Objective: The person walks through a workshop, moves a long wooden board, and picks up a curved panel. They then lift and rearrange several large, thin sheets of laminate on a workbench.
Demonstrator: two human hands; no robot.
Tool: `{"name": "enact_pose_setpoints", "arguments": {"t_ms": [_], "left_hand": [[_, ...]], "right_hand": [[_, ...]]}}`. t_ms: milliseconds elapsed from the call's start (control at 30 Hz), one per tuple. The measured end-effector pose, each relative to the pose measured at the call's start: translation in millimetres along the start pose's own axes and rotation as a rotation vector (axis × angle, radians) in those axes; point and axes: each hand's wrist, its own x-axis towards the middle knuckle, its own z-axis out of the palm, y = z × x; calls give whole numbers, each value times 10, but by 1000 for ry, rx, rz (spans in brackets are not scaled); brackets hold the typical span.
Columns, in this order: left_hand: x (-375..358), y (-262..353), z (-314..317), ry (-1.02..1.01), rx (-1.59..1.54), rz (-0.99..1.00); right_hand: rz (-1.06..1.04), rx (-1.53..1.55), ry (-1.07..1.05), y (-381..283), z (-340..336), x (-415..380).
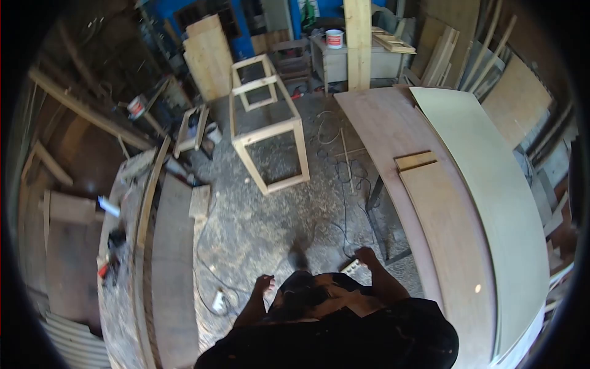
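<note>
Hands are both low in view, 1 on each side of the body. Left hand (265, 283) looks half-curled, nothing visible in it. Right hand (367, 257) is curled, can't tell if it's gripping anything; power strip (351, 266) is near it. Wooden frame (268, 131) stands on the floor (243, 215) ahead.

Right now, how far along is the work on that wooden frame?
The frame looks joined and stands on the floor. I can make out nothing in the left hand or right hand. What's left is unclear: its sides are open, and the pale sheet lies apart at right.
</note>
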Motion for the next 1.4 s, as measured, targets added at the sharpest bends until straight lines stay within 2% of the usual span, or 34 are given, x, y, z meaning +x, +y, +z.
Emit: {"name": "enact_pose_setpoints", "arguments": {"t_ms": [33, 67, 100, 167, 200, 267, 300, 333, 367, 433, 467, 500, 567, 600, 633, 667, 767, 833, 900, 933, 1000, 1033, 1100, 1133, 1167, 1200, 1233, 1267, 1300, 1333, 1367, 1400], "left_hand": [[138, 223, -108, 30, 45, 29], [256, 502, -219, 13, 34, 31], [396, 744, -304, -6, 17, 28], [711, 1204, -442, -28, 45, 125], [917, 1410, -511, -66, 75, 117], [1438, 1653, -661, -181, 135, 39], [1344, 1967, -597, -94, 303, 127], [1382, 2236, -569, -113, 312, 151], [1482, 2490, -531, -136, 325, 179], [1671, 2950, -426, -142, 329, 242], [1920, 3061, -428, -199, 240, 267], [2058, 3202, -401, -200, 201, 267], [2212, 3442, -313, -187, 129, 286], [2358, 3531, -269, -219, 118, 254], [2533, 3601, -301, -245, 114, 227], [2652, 3681, -353, -352, 122, 286], [2992, 4101, -302, -246, 205, 96], [3141, 4348, -413, -226, 215, 85], [3179, 4656, -340, -186, 165, 155], [3214, 4833, -321, -184, 120, 150], [3378, 5158, -269, -168, 30, 159], [3439, 5269, -302, -240, -104, 162], [3577, 5476, -329, -264, -257, 120], [3631, 5581, -344, -270, -236, 111], [3688, 5713, -322, -262, -365, 27], [3786, 5793, -365, -251, -497, -59], [4007, 5810, -436, -263, -488, -63], [4333, 5773, -514, -300, -446, 74], [4634, 5714, -612, -334, -408, 209], [4025, 6117, -389, -180, -884, -74], [4170, 6152, -401, -189, -896, -85], [4362, 6196, -428, -257, -904, -46]], "right_hand": [[35, -5, -331, -29, -36, 69], [101, 9, -247, -31, 97, 69], [128, 6, -225, 198, 659, -199], [173, 704, -425, 619, 1287, 212], [194, 700, -408, 568, 1106, 458], [332, -65, -321, 258, 533, 830], [325, 350, -43, 264, 318, 909], [809, 897, -55, 171, 81, 1133], [913, 1106, 25, -65, -485, 1319], [783, 978, 178, -45, -461, 1554], [1087, 1377, 120, -47, -582, 1697], [1122, 1388, 141, 55, -362, 1712], [375, 355, -89, 594, 376, 1856], [905, 1103, -308, 552, -221, 2090], [902, 1111, -285, 758, -233, 2239], [923, 1067, -254, 950, -215, 2383], [1060, 1060, -210, 1273, -339, 2935], [723, 642, 105, 1244, -705, 3143], [918, 868, 170, 1215, -1052, 3439], [938, 858, 183, 1256, -1136, 3546], [1084, 1055, 167, 1349, -1239, 3717], [1101, 1057, 175, 1393, -1250, 3745], [1152, 1026, 281, 1484, -1255, 3728], [1223, 1062, 370, 1455, -1271, 3710], [1290, 1089, 466, 1397, -1299, 3699], [1304, 1089, 477, 1281, -1294, 3702], [1372, 1141, 520, 1183, -1303, 3703], [1438, 1192, 562, 1099, -1292, 3713], [1447, 1183, 566, 1001, -1220, 3724], [1408, 1151, 472, 903, -1172, 3750], [1366, 1113, 375, 866, -1146, 3792], [1369, 1095, 366, 855, -1113, 3866]]}}
